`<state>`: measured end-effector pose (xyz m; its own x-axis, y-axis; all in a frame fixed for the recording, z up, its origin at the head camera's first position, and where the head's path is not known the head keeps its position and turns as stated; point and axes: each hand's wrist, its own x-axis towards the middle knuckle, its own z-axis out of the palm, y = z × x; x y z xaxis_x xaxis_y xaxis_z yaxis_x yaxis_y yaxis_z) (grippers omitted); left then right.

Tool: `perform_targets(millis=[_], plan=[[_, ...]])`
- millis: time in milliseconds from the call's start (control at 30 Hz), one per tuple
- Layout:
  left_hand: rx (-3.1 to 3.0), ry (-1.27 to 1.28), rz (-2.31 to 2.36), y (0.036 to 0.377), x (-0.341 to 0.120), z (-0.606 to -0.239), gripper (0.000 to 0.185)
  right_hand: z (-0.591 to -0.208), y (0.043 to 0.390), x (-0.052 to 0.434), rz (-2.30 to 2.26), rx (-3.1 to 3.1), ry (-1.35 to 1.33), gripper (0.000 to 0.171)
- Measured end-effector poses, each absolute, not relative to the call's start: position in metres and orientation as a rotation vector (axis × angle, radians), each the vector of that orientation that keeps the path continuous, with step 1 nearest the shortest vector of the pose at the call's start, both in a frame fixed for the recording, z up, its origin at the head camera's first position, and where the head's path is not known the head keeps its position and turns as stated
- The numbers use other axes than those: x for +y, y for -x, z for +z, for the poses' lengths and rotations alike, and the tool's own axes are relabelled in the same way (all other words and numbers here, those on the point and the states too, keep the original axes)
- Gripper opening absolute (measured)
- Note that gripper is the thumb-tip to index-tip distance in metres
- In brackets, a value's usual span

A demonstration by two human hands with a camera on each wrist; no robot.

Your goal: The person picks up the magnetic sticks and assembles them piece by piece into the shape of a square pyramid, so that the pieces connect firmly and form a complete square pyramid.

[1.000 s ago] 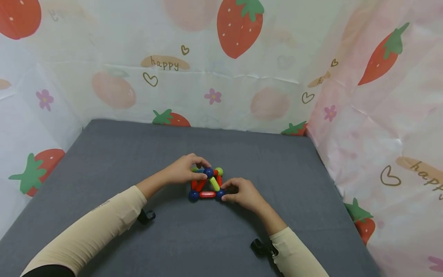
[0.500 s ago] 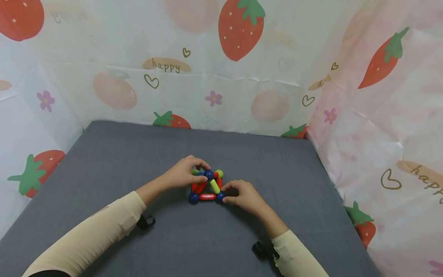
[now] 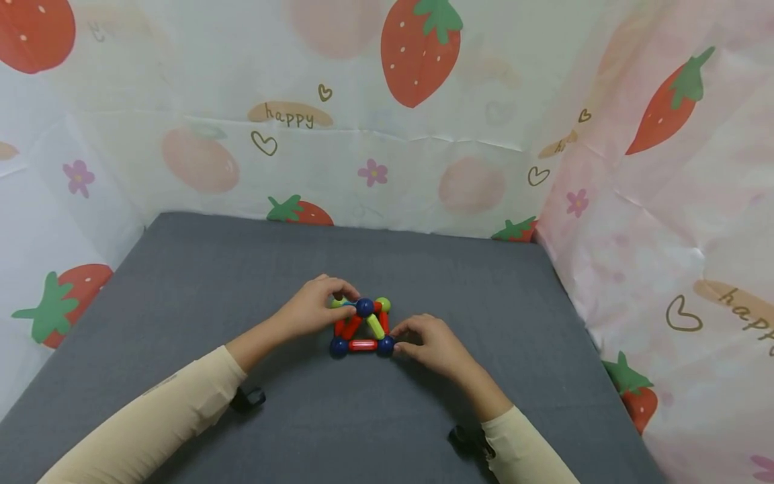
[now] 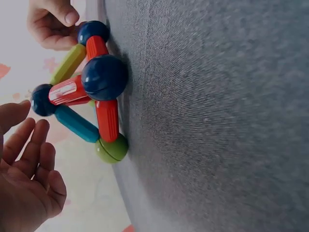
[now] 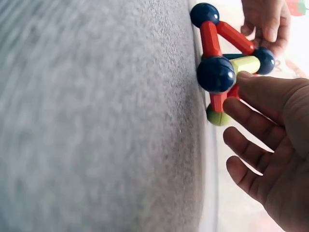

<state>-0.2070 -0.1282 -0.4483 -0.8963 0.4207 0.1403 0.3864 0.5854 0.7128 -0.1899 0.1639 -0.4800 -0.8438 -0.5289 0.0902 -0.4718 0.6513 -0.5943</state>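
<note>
1. A right hand (image 5: 275, 145) touches a dark blue ball (image 5: 216, 74) of a rod-and-ball frame (image 5: 227, 63), fingers (image 5: 251, 121) spread
2. The frame stands on a grey worktop (image 5: 96, 121)
3. A left hand (image 5: 265, 21) holds the frame's far side

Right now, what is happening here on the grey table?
A person works with both hands on a small pyramid of rods and balls, which stands on the grey table. The left hand is at the top blue ball, with fingers at the far side of the frame. The right hand touches the near right blue ball with its fingertips. The frame has red, yellow-green and blue rods. Strawberry-print sheets surround the table.
</note>
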Motion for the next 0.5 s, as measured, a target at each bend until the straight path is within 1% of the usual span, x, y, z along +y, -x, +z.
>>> perform_targets(millis=[133,500], plan=[[2.772,-0.713,1.215,0.2,-0.136,-0.449,0.021,-0.478,0.186,0.169,-0.931,2.817,0.858,0.016],[2.909,-0.691,1.138,0.181,-0.164,-0.446,0.022,-0.468,0.183,0.189,-0.872,2.968,0.878,0.018]])
